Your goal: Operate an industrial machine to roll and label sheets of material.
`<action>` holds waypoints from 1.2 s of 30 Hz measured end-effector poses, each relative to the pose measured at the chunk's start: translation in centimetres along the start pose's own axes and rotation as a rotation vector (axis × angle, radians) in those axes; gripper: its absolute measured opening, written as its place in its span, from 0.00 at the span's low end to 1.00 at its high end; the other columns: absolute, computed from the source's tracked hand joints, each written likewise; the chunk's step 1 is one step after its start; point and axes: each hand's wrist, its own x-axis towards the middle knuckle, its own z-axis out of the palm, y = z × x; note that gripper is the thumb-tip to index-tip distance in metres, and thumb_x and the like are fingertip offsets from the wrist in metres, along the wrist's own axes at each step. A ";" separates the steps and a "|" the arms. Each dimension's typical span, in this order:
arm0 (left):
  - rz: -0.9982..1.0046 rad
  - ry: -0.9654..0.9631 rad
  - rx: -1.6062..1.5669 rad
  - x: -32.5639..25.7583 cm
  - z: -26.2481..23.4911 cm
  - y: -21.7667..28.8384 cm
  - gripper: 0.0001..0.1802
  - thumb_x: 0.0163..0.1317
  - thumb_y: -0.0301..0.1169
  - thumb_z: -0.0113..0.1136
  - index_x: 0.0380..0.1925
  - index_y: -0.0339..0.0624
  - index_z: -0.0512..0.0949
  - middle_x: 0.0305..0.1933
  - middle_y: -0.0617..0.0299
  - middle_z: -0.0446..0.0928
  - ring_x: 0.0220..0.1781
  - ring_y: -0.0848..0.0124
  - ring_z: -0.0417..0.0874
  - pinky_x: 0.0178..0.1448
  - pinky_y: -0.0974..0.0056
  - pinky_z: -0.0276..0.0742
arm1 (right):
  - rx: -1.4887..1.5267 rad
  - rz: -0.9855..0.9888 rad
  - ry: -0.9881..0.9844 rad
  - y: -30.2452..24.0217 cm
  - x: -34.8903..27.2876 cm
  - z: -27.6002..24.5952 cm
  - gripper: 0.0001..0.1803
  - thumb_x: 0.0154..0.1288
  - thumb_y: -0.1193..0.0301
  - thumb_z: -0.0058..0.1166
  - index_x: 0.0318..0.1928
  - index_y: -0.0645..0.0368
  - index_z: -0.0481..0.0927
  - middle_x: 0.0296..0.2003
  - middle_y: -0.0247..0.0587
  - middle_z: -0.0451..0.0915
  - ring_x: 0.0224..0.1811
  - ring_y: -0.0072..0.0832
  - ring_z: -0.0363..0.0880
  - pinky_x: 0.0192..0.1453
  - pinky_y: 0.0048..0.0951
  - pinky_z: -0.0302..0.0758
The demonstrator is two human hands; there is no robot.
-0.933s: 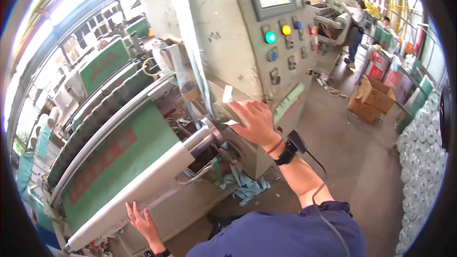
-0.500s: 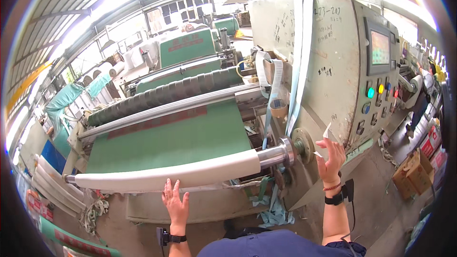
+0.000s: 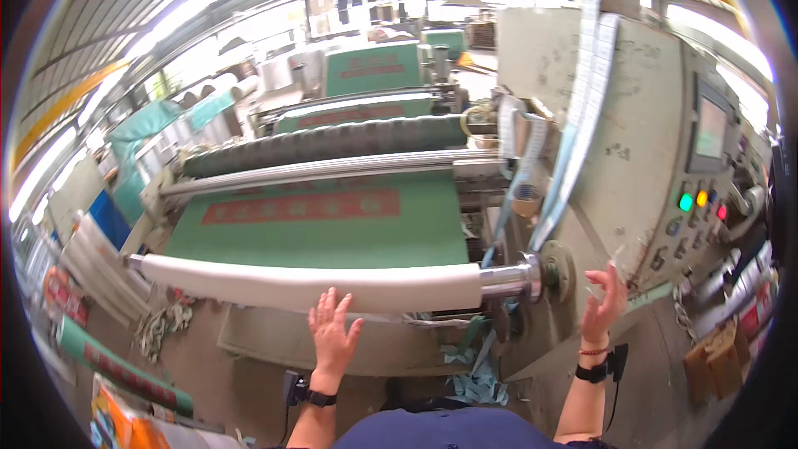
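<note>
A long roll wrapped in white material (image 3: 316, 283) lies across the front of the machine on a shiny metal shaft (image 3: 507, 280). My left hand (image 3: 332, 334) is open, fingers spread, with its fingertips at the roll's near face; whether they press on it I cannot tell. Right of the shaft's end, my right hand (image 3: 607, 309) is raised with thumb and fingers apart. Small pale strips (image 3: 617, 258), like bits of tape, cling to its fingertips, blurred. Behind the roll, a green sheet with a red printed band (image 3: 316, 229) runs down from the rollers.
A dark ribbed roller (image 3: 332, 141) spans the machine behind. At right stands a beige control cabinet (image 3: 615, 150) with lit buttons and a screen (image 3: 711, 129). Pale blue strips (image 3: 482, 382) litter the floor. Cardboard boxes (image 3: 715, 362) stand at lower right, a green roll (image 3: 125, 366) at lower left.
The view has swung left, so the machine sits further right. More red print shows on the green sheet. Both hands keep nearly the same places by the roll and shaft end.
</note>
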 end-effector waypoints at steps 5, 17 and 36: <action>0.007 -0.037 -0.041 -0.1 -0.1 1.0 0.35 0.79 0.57 0.55 0.78 0.51 0.73 0.88 0.49 0.58 0.90 0.50 0.54 0.89 0.36 0.42 | 0.086 0.041 0.001 0.4 -0.8 -1.0 0.39 0.86 0.42 0.41 0.77 0.63 0.71 0.47 0.39 0.90 0.43 0.34 0.85 0.52 0.40 0.75; -0.047 -0.050 -0.028 -1.5 -0.4 0.1 0.34 0.78 0.55 0.57 0.77 0.53 0.74 0.88 0.49 0.57 0.89 0.48 0.56 0.88 0.35 0.44 | 0.196 0.071 -0.004 0.1 -0.4 -0.5 0.43 0.84 0.40 0.43 0.79 0.66 0.68 0.47 0.45 0.89 0.43 0.34 0.84 0.50 0.36 0.79; -0.037 -0.055 -0.035 -1.1 -0.8 0.7 0.35 0.77 0.54 0.59 0.76 0.48 0.75 0.89 0.49 0.57 0.88 0.48 0.57 0.89 0.38 0.44 | 0.170 0.085 0.006 0.2 -0.2 -0.9 0.44 0.83 0.39 0.44 0.79 0.64 0.68 0.45 0.43 0.90 0.39 0.31 0.86 0.45 0.33 0.77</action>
